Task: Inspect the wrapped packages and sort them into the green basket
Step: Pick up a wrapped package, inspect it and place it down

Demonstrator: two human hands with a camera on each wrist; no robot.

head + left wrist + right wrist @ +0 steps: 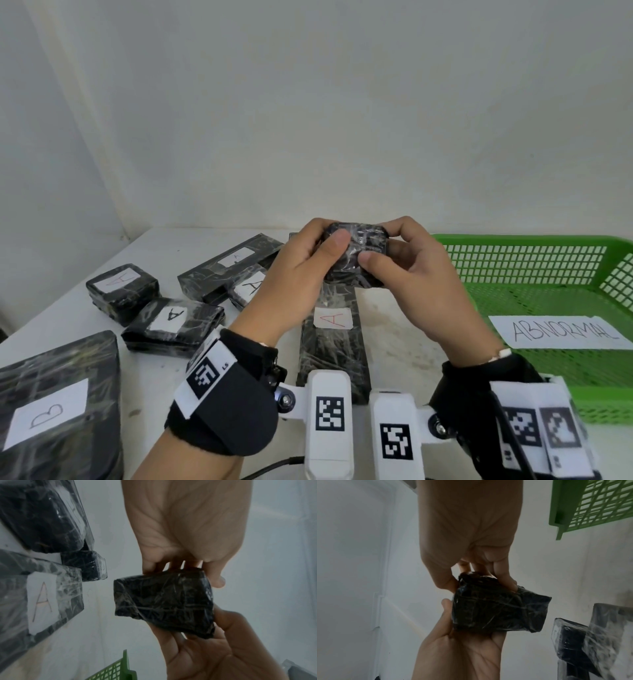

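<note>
My grip: left hand point(301, 260) and right hand point(411, 270) both pinch the small package point(359, 255); slick wrap could slip, dropping it onto the desk point(404, 329).

Lying on the white tabletop point(404, 339): black wrapped packages point(171, 323) labelled A or B, beside the green basket point(534, 240).

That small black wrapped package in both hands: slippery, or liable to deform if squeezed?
Probably slick: the small package is covered in glossy, wrinkled film. It likely holds its shape, since its corners stay boxy while the left hand and right hand pinch it. Seems light, held by fingertips alone.
</note>
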